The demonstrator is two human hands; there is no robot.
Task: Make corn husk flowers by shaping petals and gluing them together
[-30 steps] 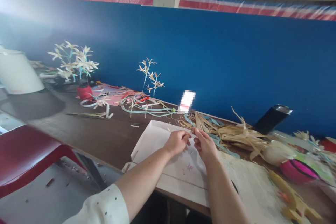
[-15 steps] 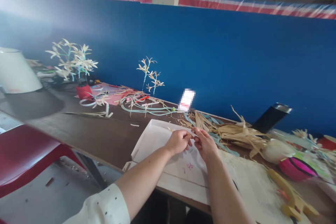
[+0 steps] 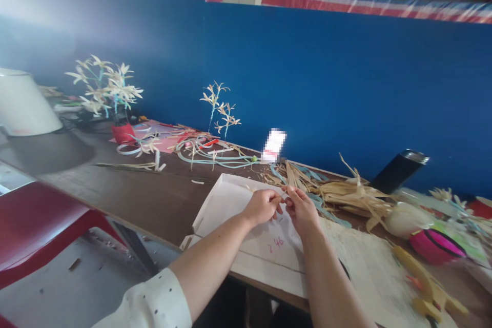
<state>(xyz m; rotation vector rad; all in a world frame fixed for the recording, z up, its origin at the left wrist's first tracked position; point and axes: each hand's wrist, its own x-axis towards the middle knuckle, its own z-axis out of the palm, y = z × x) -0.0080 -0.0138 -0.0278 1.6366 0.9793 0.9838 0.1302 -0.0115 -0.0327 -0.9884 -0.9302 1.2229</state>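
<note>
Over a white sheet of paper [image 3: 226,205] on the brown table, my left hand [image 3: 262,206] and my right hand [image 3: 300,210] meet fingertip to fingertip. Both are closed in a pinch on a thin straw-coloured strip [image 3: 282,196], which is too small to see in full. Red handwriting [image 3: 277,243] shows on the paper just below my hands. A heap of dried straw-coloured husks [image 3: 346,195] lies right behind my right hand.
Straw flower sprays stand in a red pot [image 3: 123,133] at the left and as a smaller sprig [image 3: 219,107] against the blue wall. Pale green cords [image 3: 215,159], a white lamp shade [image 3: 23,105], a black flask [image 3: 397,171], a pink object [image 3: 436,246] and a red chair [image 3: 34,220] are around.
My two hands have stayed pinched together over the paper, shifting only very slightly. The view has drifted a little.
</note>
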